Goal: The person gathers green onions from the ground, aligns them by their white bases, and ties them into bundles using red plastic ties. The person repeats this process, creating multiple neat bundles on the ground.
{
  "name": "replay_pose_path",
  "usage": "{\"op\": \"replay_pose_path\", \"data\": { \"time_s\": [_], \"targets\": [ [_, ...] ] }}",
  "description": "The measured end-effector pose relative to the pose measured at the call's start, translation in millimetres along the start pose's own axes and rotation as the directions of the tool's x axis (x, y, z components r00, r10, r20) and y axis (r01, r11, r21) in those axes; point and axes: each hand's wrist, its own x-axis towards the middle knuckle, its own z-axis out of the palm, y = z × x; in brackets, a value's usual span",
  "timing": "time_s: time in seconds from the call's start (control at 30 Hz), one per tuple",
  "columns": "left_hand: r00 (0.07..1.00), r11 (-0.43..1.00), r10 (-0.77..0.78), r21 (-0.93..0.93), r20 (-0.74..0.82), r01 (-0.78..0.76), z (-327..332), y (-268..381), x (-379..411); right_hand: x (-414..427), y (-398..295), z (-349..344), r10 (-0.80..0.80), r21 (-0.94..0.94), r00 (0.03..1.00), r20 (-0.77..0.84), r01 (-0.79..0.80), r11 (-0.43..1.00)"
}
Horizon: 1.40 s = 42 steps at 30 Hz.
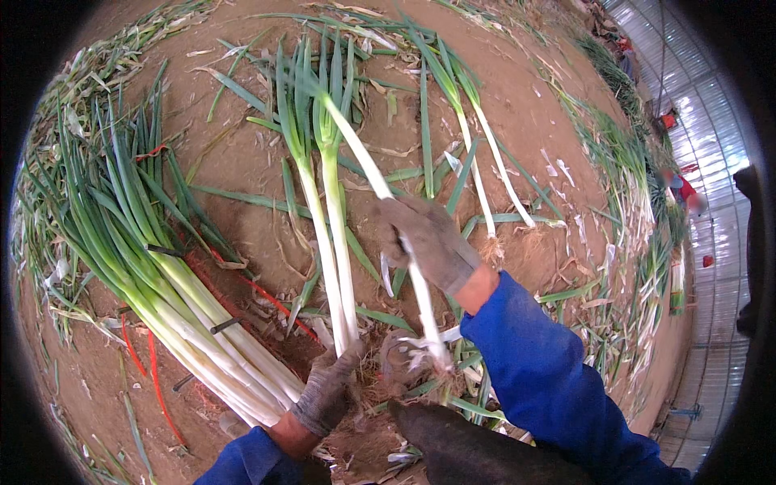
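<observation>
My left hand (330, 388), in a grey work glove, grips two long green onions (321, 224) near their root ends, with the green leaves pointing away from me. In my gloved right hand (424, 239) is another green onion (424, 300), held by its white shaft; its roots hang low and blur a little. To the left lies a thick bundle of green onions (188, 321) between dark metal pegs (225, 325). Red straps (159, 388) run beneath that bundle. Two single green onions (500, 159) rest on the soil to the right of my right hand.
Loose leaves and peelings litter the bare soil (242, 163). Heaps of leaves (91, 66) line the far left. More green onions (630, 188) lie in a row at the right, where a person in red (685, 189) is near a translucent sheet wall (721, 254).
</observation>
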Motion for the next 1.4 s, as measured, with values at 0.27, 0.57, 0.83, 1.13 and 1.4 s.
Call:
{"op": "replay_pose_path", "data": {
  "time_s": [0.27,0.57,0.83,1.13,1.4],
  "targets": [
    [0.987,0.993,0.088,-0.094,0.137,-0.076,-13.3,-10.9,16.6,10.6,61.6,63.6,-0.273,-0.416,0.957,0.103,0.291,0.862],
    [0.994,0.980,-0.014,0.197,0.107,-0.008,-6.5,-2.3,2.9,-42.3,110.2,49.6,0.185,0.121,0.983,-0.014,-0.182,0.976],
    [0.963,0.997,-0.022,0.072,0.267,0.003,14.3,30.3,-14.5,-55.1,129.8,45.3,0.404,-0.215,0.812,0.422,-0.344,0.914],
    [0.996,0.976,0.002,0.219,0.084,-0.021,-8.3,1.7,-10.6,-6.9,143.2,-67.7,-0.248,-0.501,0.874,-0.419,0.005,0.865],
    [0.983,0.979,-0.111,0.184,0.146,0.084,9.0,9.9,-6.9,6.2,174.3,-226.7,0.146,-0.342,0.798,-0.584,-0.405,0.848]
  ]
}}
